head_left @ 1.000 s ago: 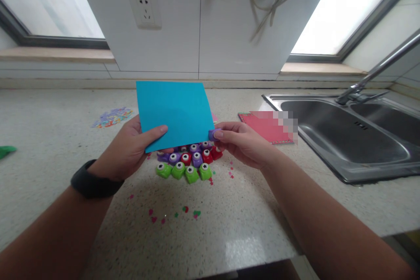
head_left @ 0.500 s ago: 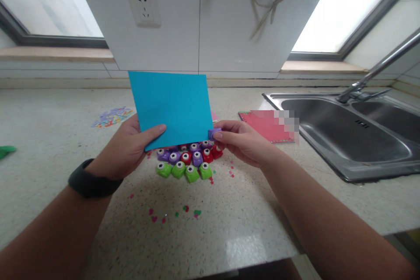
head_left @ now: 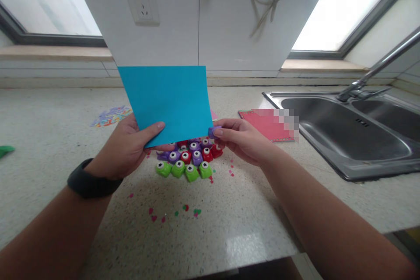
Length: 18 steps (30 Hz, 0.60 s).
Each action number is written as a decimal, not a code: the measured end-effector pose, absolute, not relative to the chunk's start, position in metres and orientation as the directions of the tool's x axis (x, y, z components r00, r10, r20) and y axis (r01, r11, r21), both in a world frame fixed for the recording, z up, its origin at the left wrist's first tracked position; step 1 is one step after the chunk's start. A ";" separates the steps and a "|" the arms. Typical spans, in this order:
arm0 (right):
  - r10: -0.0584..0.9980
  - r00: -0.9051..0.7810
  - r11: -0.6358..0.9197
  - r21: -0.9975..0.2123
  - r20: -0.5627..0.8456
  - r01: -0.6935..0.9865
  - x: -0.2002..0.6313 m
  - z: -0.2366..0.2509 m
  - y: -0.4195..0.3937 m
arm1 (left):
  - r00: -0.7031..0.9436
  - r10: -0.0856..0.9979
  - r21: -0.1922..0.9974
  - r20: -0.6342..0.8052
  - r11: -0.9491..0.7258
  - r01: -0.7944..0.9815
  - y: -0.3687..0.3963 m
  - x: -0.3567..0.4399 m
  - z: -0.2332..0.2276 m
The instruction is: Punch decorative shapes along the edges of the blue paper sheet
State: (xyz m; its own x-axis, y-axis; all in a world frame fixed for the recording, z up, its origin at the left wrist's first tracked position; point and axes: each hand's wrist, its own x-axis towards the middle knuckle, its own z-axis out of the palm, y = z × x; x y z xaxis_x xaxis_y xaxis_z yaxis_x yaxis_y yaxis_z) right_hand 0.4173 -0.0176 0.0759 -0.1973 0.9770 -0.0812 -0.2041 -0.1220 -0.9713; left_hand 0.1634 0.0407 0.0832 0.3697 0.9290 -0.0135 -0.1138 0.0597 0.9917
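Note:
My left hand (head_left: 126,148) holds a turquoise sheet of paper (head_left: 167,100) by its lower left corner, lifted above the counter. My right hand (head_left: 241,140) pinches a small purple paper punch (head_left: 213,131) against the sheet's lower right corner. Under the sheet, a cluster of small green, purple and red punches (head_left: 188,162) sits on the speckled counter (head_left: 52,140). A black band (head_left: 90,181) wraps my left wrist.
Small paper cut-outs (head_left: 177,215) lie scattered near the punches, and a pile of them (head_left: 111,116) lies at the left. A red sheet (head_left: 267,126) lies beside the steel sink (head_left: 348,135) with its tap (head_left: 377,70). A green item (head_left: 6,151) is at the far left edge.
The turquoise sheet has tilted up and to the left, now standing more upright. Both hands stay in nearly the same place.

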 end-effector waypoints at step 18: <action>0.975 -0.216 -0.088 -0.982 -0.050 -0.169 0.418 0.071 -0.018 | 0.381 0.925 0.994 -0.007 0.048 -0.097 0.038 0.164 0.084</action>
